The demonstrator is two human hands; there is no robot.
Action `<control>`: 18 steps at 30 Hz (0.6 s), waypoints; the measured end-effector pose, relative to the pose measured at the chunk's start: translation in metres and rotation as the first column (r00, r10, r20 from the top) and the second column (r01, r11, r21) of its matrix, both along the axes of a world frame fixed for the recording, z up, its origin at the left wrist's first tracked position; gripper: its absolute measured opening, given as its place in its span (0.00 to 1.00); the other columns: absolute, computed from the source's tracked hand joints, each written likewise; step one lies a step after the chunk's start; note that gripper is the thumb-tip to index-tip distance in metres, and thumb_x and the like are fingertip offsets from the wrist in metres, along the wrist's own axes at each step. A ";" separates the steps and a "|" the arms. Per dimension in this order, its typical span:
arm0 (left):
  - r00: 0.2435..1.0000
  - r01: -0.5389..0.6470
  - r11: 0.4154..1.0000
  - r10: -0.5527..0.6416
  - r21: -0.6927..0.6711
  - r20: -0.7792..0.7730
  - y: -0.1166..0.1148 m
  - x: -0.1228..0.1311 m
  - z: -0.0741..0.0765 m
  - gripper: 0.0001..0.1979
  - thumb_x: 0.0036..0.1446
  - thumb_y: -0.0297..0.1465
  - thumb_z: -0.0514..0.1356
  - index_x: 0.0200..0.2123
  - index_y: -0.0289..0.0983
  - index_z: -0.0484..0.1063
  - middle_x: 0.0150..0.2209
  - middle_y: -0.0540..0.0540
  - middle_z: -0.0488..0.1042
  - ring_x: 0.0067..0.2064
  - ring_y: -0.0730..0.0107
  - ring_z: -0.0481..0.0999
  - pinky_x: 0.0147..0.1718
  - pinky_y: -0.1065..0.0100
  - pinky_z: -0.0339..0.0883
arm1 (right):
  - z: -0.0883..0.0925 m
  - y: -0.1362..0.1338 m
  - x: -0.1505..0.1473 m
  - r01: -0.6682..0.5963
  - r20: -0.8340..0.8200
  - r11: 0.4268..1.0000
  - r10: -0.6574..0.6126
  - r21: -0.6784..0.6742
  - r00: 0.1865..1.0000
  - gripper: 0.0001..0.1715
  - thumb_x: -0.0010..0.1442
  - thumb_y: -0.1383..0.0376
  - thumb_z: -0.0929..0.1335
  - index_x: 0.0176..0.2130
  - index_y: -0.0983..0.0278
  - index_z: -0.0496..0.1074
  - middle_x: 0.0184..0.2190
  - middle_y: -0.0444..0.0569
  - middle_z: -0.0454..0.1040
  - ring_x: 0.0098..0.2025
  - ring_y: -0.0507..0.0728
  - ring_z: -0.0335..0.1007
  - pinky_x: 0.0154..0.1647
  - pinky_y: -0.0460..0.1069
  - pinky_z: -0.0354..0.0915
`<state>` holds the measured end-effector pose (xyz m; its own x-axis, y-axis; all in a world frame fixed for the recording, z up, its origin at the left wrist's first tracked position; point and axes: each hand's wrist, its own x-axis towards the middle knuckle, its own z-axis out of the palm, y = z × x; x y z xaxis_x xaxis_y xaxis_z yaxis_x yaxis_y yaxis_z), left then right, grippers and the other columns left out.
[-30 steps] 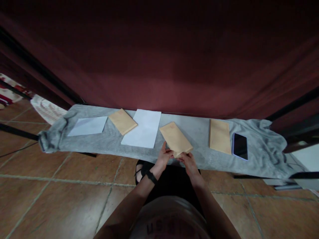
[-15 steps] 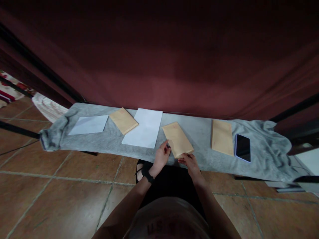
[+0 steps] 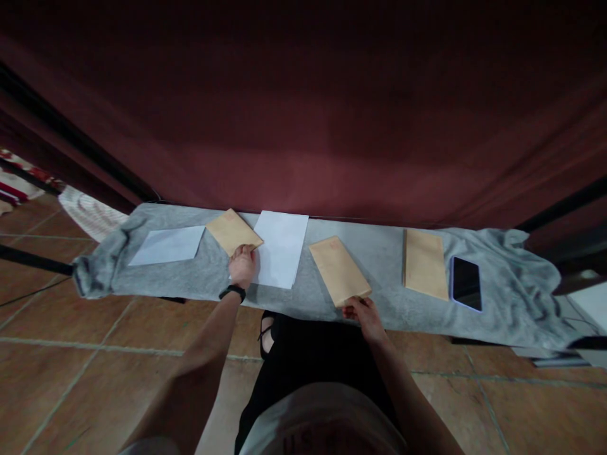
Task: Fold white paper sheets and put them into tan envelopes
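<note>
My left hand (image 3: 243,265) is at the near edge of the left brown envelope (image 3: 232,229), its fingers closed on that edge. This envelope lies slanted and overlaps the corner of some white paper (image 3: 283,243). With fingers and thumb, my right hand (image 3: 363,314) pinches the near end of the middle brown envelope (image 3: 337,268). That envelope lies tilted on the grey cloth, its small reddish print at the far end. The undersides of both envelopes and some of my fingertips are hidden.
Grey cloth (image 3: 384,278) covers a long narrow bench. A white sheet (image 3: 168,245) lies at its left; several stacked brown envelopes (image 3: 425,262) and a phone (image 3: 466,283) lie at its right. A dark red curtain (image 3: 303,126) hangs behind the bench.
My left hand has left the middle envelope and moved left to the left envelope. My right hand stays at the near end of the middle envelope.
</note>
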<state>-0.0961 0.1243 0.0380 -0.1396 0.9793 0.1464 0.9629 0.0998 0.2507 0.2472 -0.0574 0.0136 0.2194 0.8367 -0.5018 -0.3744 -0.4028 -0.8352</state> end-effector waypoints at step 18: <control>0.876 -0.316 0.942 0.246 0.108 0.414 0.021 -0.032 -0.022 0.03 0.63 0.28 0.55 0.38 0.37 0.68 0.30 0.50 0.68 0.35 0.65 0.70 0.37 0.67 0.62 | -0.002 0.001 0.000 -0.002 0.006 0.999 0.002 -0.036 1.000 0.11 0.39 0.59 0.74 0.23 0.62 0.73 0.19 0.46 0.77 0.20 0.54 0.73 0.24 0.49 0.73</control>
